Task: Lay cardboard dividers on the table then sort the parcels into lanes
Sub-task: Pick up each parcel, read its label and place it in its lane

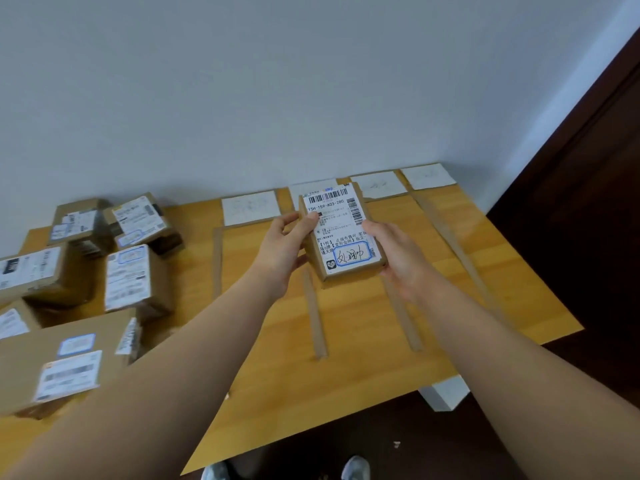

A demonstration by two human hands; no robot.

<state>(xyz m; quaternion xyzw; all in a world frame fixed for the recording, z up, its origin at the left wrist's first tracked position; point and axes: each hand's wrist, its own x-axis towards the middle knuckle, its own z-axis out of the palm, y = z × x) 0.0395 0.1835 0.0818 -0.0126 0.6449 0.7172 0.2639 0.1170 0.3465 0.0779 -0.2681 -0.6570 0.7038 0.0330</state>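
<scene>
Grip: left hand (pixel 284 251) and right hand (pixel 398 258) clasp one parcel (pixel 341 237), lifted.
Dividers (pixel 314 317): laid beneath the grip, seemingly done.
Pile (pixel 128 275): left of the grip, unsorted; sorting looks barely begun.
</scene>
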